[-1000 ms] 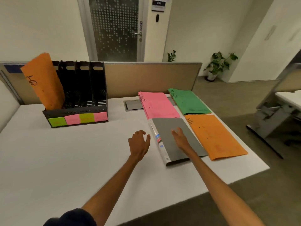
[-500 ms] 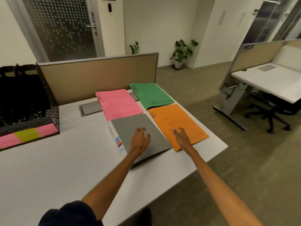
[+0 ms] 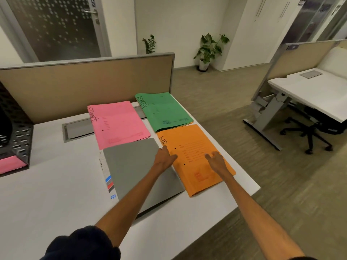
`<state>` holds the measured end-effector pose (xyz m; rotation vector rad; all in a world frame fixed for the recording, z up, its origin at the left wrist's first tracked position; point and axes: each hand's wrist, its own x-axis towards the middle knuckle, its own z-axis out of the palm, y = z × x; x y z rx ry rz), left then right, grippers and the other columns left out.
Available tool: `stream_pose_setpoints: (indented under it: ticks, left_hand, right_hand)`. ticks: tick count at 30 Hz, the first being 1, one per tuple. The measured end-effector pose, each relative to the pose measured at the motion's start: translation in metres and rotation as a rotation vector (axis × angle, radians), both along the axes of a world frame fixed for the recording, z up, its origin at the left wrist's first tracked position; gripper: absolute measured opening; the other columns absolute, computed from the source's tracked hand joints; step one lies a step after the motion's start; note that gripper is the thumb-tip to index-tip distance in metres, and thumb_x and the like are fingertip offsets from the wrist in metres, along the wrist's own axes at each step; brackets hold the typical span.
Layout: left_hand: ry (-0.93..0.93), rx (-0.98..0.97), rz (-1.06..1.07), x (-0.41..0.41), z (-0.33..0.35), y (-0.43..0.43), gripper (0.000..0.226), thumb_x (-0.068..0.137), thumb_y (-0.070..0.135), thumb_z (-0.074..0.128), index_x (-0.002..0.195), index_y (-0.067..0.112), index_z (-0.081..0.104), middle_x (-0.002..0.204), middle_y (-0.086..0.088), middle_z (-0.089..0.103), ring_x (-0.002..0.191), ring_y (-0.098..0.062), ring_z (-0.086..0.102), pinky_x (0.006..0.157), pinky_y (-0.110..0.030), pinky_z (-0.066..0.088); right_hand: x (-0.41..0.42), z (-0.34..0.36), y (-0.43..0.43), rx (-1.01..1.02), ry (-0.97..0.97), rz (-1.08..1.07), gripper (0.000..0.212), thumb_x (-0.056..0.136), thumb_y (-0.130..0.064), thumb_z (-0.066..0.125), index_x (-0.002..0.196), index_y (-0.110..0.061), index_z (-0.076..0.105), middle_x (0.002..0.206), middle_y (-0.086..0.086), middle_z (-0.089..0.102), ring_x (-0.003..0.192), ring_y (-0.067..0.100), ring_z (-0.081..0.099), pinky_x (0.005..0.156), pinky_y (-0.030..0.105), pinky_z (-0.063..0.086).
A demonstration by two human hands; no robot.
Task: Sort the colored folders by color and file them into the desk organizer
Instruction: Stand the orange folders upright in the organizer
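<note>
Orange paper folder marked HR (image 3: 197, 143) lies flat on the white desk (image 3: 47, 194), with the grey flat binder (image 3: 135, 166) just beside it at 9 o'clock, the green paper folder (image 3: 163, 109) at 12 and the pink paper folder (image 3: 118, 124) at 10. The left hand (image 3: 164, 158) touches its 9 o'clock edge with straight fingers, gripping nothing, the right hand (image 3: 216, 161) is relaxed over its cover, and the black perforated desk organizer (image 3: 15, 139) stands well apart at 9 o'clock

One head cam, wide-angle, worn by the person; faces fwd & down over the desk (image 3: 47, 203). Close-in: arms enter from bottom edge, left hand (image 3: 165, 158) & right hand (image 3: 216, 161) near frame ctr. Desk fills lower left, partition (image 3: 84, 85) crosses upper mid, floor (image 3: 234, 119) at right.
</note>
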<state>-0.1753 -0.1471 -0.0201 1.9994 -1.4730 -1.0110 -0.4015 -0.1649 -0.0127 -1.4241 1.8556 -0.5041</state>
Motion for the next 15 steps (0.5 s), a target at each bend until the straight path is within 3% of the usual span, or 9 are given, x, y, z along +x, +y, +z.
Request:
stream_pose_setpoints:
  ticks: [5, 11, 15]
  left_hand:
    - [0.013, 0.063, 0.055, -0.004, -0.013, -0.020, 0.070, 0.086, 0.032, 0.070, 0.138, 0.000, 0.037, 0.137, -0.020, 0.045, 0.124, -0.035, 0.048, 0.099, -0.041, 0.045]
    - [0.130, 0.132, 0.207, -0.016, -0.017, -0.039, 0.072, 0.083, 0.033, 0.074, 0.135, -0.001, 0.039, 0.132, -0.015, 0.050, 0.121, -0.031, 0.052, 0.097, -0.042, 0.048]
    - [0.387, 0.151, 0.387, -0.022, -0.013, -0.049, 0.064, 0.078, 0.031, 0.080, 0.122, -0.002, 0.047, 0.105, -0.011, 0.058, 0.093, -0.023, 0.061, 0.080, -0.037, 0.056]
  right_hand:
    - [-0.006, -0.017, -0.024, 0.046, 0.221, -0.019, 0.055, 0.097, -0.041, 0.051, 0.142, -0.011, 0.044, 0.147, 0.015, 0.034, 0.135, 0.034, 0.037, 0.111, 0.057, 0.029]
    - [-0.018, -0.035, -0.046, 0.083, 0.427, 0.014, 0.057, 0.095, -0.035, 0.049, 0.142, -0.006, 0.034, 0.145, 0.013, 0.035, 0.135, 0.031, 0.032, 0.107, 0.055, 0.028]
    - [-0.027, -0.040, -0.057, 0.059, 0.410, 0.016, 0.056, 0.090, -0.028, 0.052, 0.138, -0.004, 0.036, 0.141, 0.014, 0.037, 0.133, 0.032, 0.032, 0.107, 0.053, 0.029]
